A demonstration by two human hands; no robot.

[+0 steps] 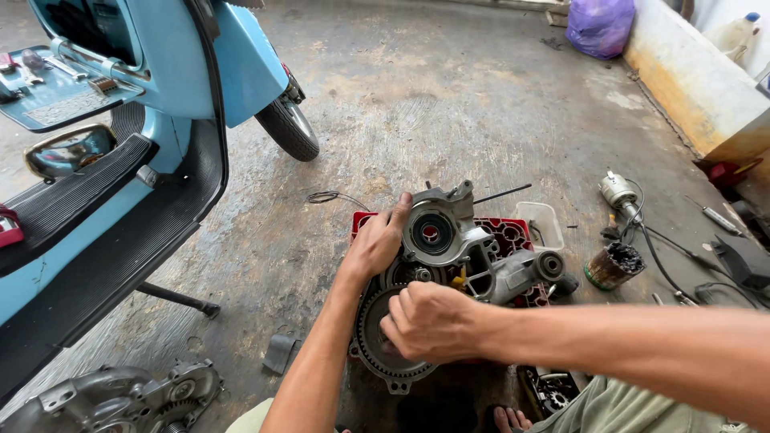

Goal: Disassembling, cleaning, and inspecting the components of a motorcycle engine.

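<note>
both hands on the engine case

your left hand (375, 244) rests on the upper left edge of the grey engine case (449, 240), fingers together and curled over its rim, thumb pointing up beside the round bearing seat (432, 232). your right hand (429, 321) is closed into a fist over the lower part of the case, just above the toothed ring (377, 353); you cannot tell from here whether anything sits inside that fist. the engine case lies on a red crate (513, 234) on the concrete floor (449, 104), right in front of your knees, with a grey arm of the casting (525, 273) sticking out to the right.

to the left stands a light blue scooter (160, 72) with its front wheel (289, 128) turned toward you. another grey engine cover (120, 397) lies at the lower left. to the right of the crate sit a clear plastic tub (545, 220), a small tin of dark grease (613, 265) and a power tool (619, 192) with its cable. a purple bag (600, 24) leans by the far wall.
</note>
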